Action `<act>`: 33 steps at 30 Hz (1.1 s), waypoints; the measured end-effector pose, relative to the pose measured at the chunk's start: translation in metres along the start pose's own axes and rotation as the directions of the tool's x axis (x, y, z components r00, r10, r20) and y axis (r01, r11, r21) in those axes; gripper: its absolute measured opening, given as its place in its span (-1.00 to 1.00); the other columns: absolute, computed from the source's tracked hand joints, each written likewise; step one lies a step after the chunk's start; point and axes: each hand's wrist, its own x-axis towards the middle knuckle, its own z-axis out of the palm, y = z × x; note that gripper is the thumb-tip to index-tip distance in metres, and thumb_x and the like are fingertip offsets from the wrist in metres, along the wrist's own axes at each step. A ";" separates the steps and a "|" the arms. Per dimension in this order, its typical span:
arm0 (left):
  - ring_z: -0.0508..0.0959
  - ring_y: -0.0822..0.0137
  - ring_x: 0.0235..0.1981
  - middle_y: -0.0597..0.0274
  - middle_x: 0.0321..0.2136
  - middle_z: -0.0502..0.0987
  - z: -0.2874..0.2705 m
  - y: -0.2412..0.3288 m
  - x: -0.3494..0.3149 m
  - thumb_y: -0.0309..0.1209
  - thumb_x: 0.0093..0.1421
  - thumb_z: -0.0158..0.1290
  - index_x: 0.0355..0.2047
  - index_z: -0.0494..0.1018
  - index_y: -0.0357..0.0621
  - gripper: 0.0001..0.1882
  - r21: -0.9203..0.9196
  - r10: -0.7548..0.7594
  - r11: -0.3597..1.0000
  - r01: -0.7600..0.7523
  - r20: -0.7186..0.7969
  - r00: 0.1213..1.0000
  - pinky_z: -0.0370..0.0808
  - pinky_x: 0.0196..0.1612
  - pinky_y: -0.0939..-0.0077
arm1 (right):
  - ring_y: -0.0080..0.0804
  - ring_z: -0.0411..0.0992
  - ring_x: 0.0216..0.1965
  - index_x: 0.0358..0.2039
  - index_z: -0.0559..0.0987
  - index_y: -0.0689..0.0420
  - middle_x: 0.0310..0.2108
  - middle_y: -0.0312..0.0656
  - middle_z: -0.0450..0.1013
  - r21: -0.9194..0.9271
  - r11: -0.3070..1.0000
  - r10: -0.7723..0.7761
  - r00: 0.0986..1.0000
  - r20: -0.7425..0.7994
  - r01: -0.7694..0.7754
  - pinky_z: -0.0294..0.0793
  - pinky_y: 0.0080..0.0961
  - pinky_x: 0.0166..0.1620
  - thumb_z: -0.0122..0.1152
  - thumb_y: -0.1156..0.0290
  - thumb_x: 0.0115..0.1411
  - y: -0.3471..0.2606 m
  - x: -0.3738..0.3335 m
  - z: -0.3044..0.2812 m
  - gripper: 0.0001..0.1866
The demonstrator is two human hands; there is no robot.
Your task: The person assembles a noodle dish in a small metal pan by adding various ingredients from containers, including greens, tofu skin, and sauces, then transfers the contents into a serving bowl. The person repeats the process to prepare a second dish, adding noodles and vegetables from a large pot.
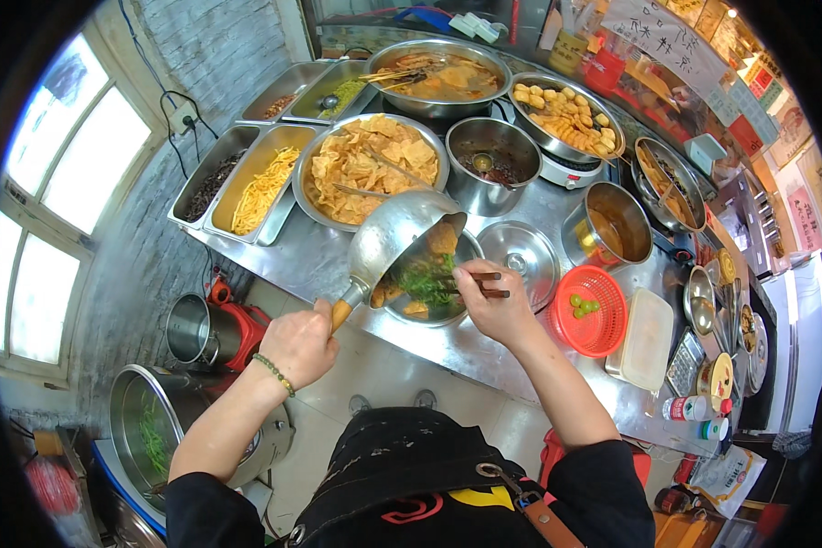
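Note:
My left hand (300,345) is closed round the wooden handle of a big metal ladle (402,233), which is tipped over a metal bowl (470,251). Fried pieces and leafy greens (425,280) show at the ladle's mouth and in the bowl; the ladle hides part of the bowl. In my right hand (498,306) is a pair of dark chopsticks (489,284), their tips at the greens. Just behind the ladle lies a wide bowl of fried sheets (367,164) with tongs in it. A round metal lid (519,265) rests beside the bowl on the right.
A red basket (586,336) holding green fruit and a lidded plastic box (642,342) stand at the right. Behind are a pot of dark sauce (495,169), a broth pan (443,82) and trays, one with yellow strips (263,192). A large pot (146,402) stands lower left.

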 end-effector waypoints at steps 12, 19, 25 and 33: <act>0.54 -0.02 -0.56 -0.05 -0.65 0.48 -0.004 0.003 -0.005 -0.44 -0.02 0.03 -0.42 0.29 -0.32 -0.79 0.101 0.095 0.991 -0.084 -0.110 0.989 0.48 -0.46 0.12 | -0.54 0.49 -0.51 -0.34 0.56 0.31 -0.48 -0.19 0.51 0.436 0.879 0.243 0.968 -0.059 -0.194 0.46 -0.65 -0.47 0.11 0.39 0.19 -0.008 0.009 -0.025 -0.79; 0.53 -0.03 -0.56 -0.06 -0.65 0.48 -0.014 0.004 -0.011 -0.43 -0.03 0.04 -0.40 0.27 -0.30 -0.77 0.116 0.037 0.993 -0.024 -0.107 0.994 0.47 -0.46 0.11 | -0.44 0.52 -0.43 -0.28 0.54 0.31 -0.39 -0.10 0.51 0.502 0.814 0.354 0.935 -0.029 -0.293 0.58 -0.57 -0.35 0.07 0.44 0.23 0.024 0.002 -0.021 -0.81; 0.51 -0.09 -0.55 -0.09 -0.64 0.48 -0.011 0.003 -0.005 -0.43 -0.01 0.03 -0.39 0.25 -0.32 -0.75 0.045 0.036 0.998 -0.031 -0.122 0.992 0.46 -0.43 0.08 | -0.38 0.53 -0.37 -0.21 0.53 0.30 -0.36 -0.08 0.51 0.618 0.763 0.172 0.981 0.085 -0.188 0.58 -0.48 -0.23 0.07 0.44 0.23 -0.008 0.006 -0.008 -0.79; 0.50 -0.12 -0.57 -0.12 -0.66 0.47 0.004 0.000 -0.003 -0.42 0.00 0.01 -0.38 0.25 -0.33 -0.75 -0.013 0.023 1.000 -0.025 -0.158 0.987 0.45 -0.44 0.05 | -0.36 0.53 -0.36 -0.23 0.52 0.31 -0.35 -0.10 0.51 0.649 0.743 0.229 0.973 -0.017 -0.164 0.60 -0.48 -0.25 0.08 0.45 0.23 0.020 -0.001 0.002 -0.80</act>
